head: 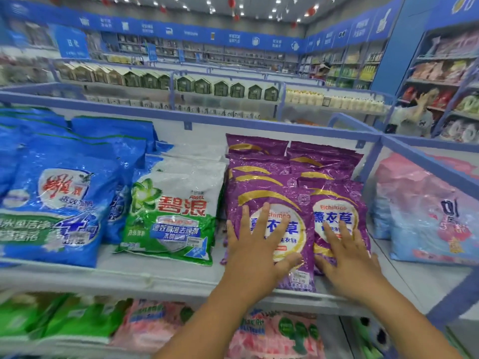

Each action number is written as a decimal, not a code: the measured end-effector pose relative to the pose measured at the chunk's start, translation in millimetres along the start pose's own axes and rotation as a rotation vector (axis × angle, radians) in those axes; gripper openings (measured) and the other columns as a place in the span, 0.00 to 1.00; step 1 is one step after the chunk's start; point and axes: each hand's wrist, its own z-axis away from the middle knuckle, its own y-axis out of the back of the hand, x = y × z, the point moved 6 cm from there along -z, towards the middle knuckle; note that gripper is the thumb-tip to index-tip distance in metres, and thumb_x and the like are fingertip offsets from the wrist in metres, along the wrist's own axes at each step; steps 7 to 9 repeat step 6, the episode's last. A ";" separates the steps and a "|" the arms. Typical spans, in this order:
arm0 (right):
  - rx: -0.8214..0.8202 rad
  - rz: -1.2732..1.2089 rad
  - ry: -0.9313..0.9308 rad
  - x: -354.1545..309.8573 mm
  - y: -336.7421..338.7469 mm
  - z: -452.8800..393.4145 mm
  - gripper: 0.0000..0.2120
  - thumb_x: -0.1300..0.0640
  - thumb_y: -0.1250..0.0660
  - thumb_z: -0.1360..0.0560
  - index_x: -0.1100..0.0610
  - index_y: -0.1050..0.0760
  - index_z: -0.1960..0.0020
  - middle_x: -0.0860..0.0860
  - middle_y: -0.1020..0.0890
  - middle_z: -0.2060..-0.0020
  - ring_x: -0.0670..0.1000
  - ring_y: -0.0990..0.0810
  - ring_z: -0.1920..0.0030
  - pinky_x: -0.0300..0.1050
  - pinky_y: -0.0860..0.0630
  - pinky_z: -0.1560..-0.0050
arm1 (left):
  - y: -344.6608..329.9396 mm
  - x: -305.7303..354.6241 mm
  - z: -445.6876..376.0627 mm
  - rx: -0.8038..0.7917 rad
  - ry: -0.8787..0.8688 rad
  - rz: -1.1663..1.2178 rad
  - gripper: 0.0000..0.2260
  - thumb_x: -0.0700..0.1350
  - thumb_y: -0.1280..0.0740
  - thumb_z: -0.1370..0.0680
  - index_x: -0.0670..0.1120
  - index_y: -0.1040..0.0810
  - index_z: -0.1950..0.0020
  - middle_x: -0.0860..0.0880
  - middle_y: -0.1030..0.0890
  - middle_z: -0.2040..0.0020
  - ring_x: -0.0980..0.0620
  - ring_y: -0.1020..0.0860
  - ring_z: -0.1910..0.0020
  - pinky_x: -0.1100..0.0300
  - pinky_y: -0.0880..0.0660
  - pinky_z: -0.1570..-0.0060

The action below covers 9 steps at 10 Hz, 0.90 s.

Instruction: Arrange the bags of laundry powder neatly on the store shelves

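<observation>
Two bare hands lie flat, fingers straight and spread, gripping nothing, on two purple laundry powder bags at the shelf's [155,278] front edge near its right end. The left hand [255,251] presses the left purple bag [261,200]; the right hand [347,263] presses the right purple bag [342,203]. More purple bags are stacked behind them, a green-and-white bag [176,216] just left.

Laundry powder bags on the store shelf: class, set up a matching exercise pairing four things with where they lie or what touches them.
Things:
1. blue bag
2. green-and-white Ariel bag
3. left purple bag
4. right purple bag

Places:
A. under the right hand
B. far left of the shelf
C. under the left hand
D. between blue and purple

Pairs: 1-B, 2-D, 3-C, 4-A
</observation>
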 end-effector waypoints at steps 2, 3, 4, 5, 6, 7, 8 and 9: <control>0.130 -0.320 -0.038 -25.1 -2.5 32.0 0.29 0.44 0.45 0.16 0.46 0.50 0.18 0.53 0.50 0.18 0.55 0.53 0.18 0.60 0.49 0.21 | 22.7 -28.0 36.3 -0.012 -0.040 0.011 0.24 0.61 0.46 0.16 0.62 0.43 0.19 0.54 0.51 0.16 0.48 0.55 0.17 0.36 0.59 0.22; 0.122 -0.463 0.064 -61.1 -11.8 70.4 0.33 0.42 0.44 0.17 0.46 0.55 0.17 0.49 0.53 0.18 0.52 0.57 0.18 0.54 0.55 0.20 | 30.3 -47.8 66.7 -0.041 0.012 -0.036 0.25 0.59 0.46 0.16 0.60 0.43 0.19 0.53 0.48 0.16 0.48 0.53 0.17 0.38 0.57 0.21; 0.093 -0.257 0.117 -89.5 -20.9 98.7 0.37 0.42 0.42 0.18 0.42 0.63 0.18 0.52 0.65 0.19 0.55 0.65 0.19 0.56 0.57 0.21 | 46.4 -71.1 103.5 -0.038 0.109 -0.128 0.25 0.60 0.46 0.16 0.57 0.40 0.19 0.51 0.43 0.17 0.47 0.50 0.18 0.40 0.57 0.22; 0.080 -0.008 0.099 -106.0 -36.7 117.3 0.40 0.38 0.43 0.20 0.43 0.65 0.19 0.56 0.69 0.21 0.60 0.68 0.20 0.65 0.55 0.22 | 66.0 -95.9 158.3 -0.039 0.200 -0.175 0.25 0.59 0.45 0.16 0.56 0.40 0.19 0.49 0.45 0.17 0.46 0.51 0.18 0.39 0.57 0.21; 0.064 0.072 0.147 -121.0 -44.7 135.8 0.39 0.36 0.45 0.21 0.46 0.62 0.18 0.55 0.65 0.19 0.60 0.64 0.20 0.67 0.51 0.23 | 85.3 -120.2 213.5 -0.042 0.307 -0.210 0.25 0.59 0.45 0.16 0.55 0.42 0.19 0.50 0.47 0.16 0.47 0.53 0.17 0.39 0.56 0.21; 0.064 0.072 0.147 -121.0 -44.7 135.8 0.39 0.36 0.45 0.21 0.46 0.62 0.18 0.55 0.65 0.19 0.60 0.64 0.20 0.67 0.51 0.23 | 85.3 -120.2 213.5 -0.042 0.307 -0.210 0.25 0.59 0.45 0.16 0.55 0.42 0.19 0.50 0.47 0.16 0.47 0.53 0.17 0.39 0.56 0.21; 0.064 0.072 0.147 -121.0 -44.7 135.8 0.39 0.36 0.45 0.21 0.46 0.62 0.18 0.55 0.65 0.19 0.60 0.64 0.20 0.67 0.51 0.23 | 85.3 -120.2 213.5 -0.042 0.307 -0.210 0.25 0.59 0.45 0.16 0.55 0.42 0.19 0.50 0.47 0.16 0.47 0.53 0.17 0.39 0.56 0.21; 0.064 0.072 0.147 -121.0 -44.7 135.8 0.39 0.36 0.45 0.21 0.46 0.62 0.18 0.55 0.65 0.19 0.60 0.64 0.20 0.67 0.51 0.23 | 85.3 -120.2 213.5 -0.042 0.307 -0.210 0.25 0.59 0.45 0.16 0.55 0.42 0.19 0.50 0.47 0.16 0.47 0.53 0.17 0.39 0.56 0.21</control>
